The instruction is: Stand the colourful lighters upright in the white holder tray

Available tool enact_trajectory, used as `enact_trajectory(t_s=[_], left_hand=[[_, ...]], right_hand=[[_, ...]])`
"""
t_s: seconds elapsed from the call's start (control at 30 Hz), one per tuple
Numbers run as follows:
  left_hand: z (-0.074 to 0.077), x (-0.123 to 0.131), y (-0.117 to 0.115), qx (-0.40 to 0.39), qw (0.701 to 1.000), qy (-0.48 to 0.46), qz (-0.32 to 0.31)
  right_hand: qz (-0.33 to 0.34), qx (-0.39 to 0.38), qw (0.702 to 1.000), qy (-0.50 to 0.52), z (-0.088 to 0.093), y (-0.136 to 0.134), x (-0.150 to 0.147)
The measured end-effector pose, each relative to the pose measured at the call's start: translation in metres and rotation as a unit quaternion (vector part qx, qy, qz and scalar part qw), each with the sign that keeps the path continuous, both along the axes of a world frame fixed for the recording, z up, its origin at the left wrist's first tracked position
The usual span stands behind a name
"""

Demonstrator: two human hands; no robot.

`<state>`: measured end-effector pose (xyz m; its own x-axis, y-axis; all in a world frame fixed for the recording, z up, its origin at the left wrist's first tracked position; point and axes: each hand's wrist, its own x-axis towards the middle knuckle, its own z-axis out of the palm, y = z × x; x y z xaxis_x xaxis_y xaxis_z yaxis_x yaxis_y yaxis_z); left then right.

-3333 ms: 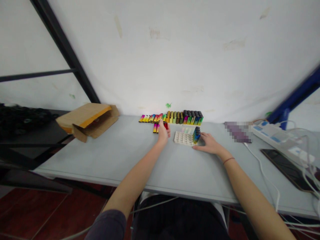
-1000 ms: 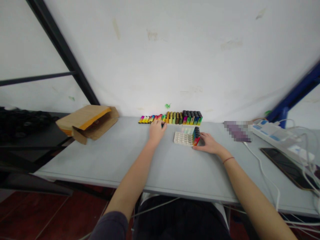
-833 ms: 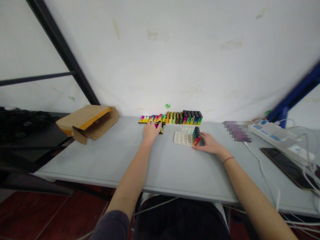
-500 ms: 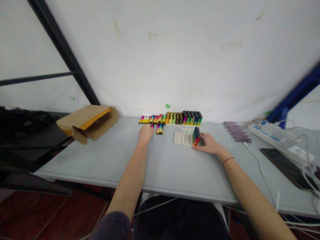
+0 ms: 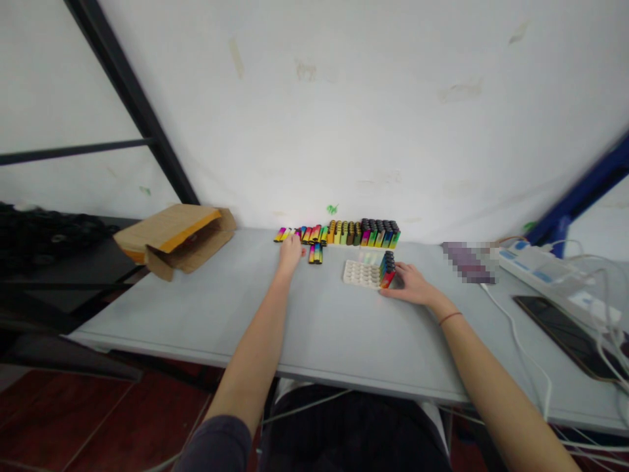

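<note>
A white dimpled tray [image 5: 358, 274] lies on the grey table [image 5: 319, 328], with a few colourful lighters [image 5: 387, 268] standing at its right end. My right hand [image 5: 411, 284] rests flat beside that end, fingers against the tray. Along the wall runs a row of lighters: upright ones [image 5: 373, 233] on the right, lying ones [image 5: 308, 233] on the left. My left hand [image 5: 290, 252] reaches with stretched fingers to the lying ones. Two loose lighters [image 5: 315, 253] lie just right of it.
An open cardboard box [image 5: 171, 237] lies at the table's back left, beside a black metal frame [image 5: 132, 111]. At the right are a blurred purple object [image 5: 464, 261], a white power strip [image 5: 528, 263], a dark phone [image 5: 565, 331] and white cables [image 5: 521, 347].
My left hand left the tray, passed the two loose lighters going left, and now reaches up to the lying row. The tray gained a lighter. My right hand stayed put.
</note>
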<state>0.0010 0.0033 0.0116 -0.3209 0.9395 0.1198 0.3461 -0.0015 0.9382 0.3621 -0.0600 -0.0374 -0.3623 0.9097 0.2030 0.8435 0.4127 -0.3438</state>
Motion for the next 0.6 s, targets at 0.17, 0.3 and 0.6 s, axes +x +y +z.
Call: enact_trajectory(t_s=[0.17, 0.3, 0.6], left_hand=[[0.017, 0.033, -0.011, -0.040, 0.948, -0.309, -0.064], [0.021, 0.055, -0.026, -0.070, 0.914, -0.378, -0.133], [0.013, 0.084, -0.041, -0.089, 0.906, -0.395, -0.123]], right_hand=[[0.003, -0.002, 1.000, 0.000, 0.002, -0.001, 0.000], [-0.002, -0.014, 1.000, -0.005, 0.004, -0.001, 0.000], [0.003, -0.003, 1.000, 0.001, 0.001, 0.001, 0.001]])
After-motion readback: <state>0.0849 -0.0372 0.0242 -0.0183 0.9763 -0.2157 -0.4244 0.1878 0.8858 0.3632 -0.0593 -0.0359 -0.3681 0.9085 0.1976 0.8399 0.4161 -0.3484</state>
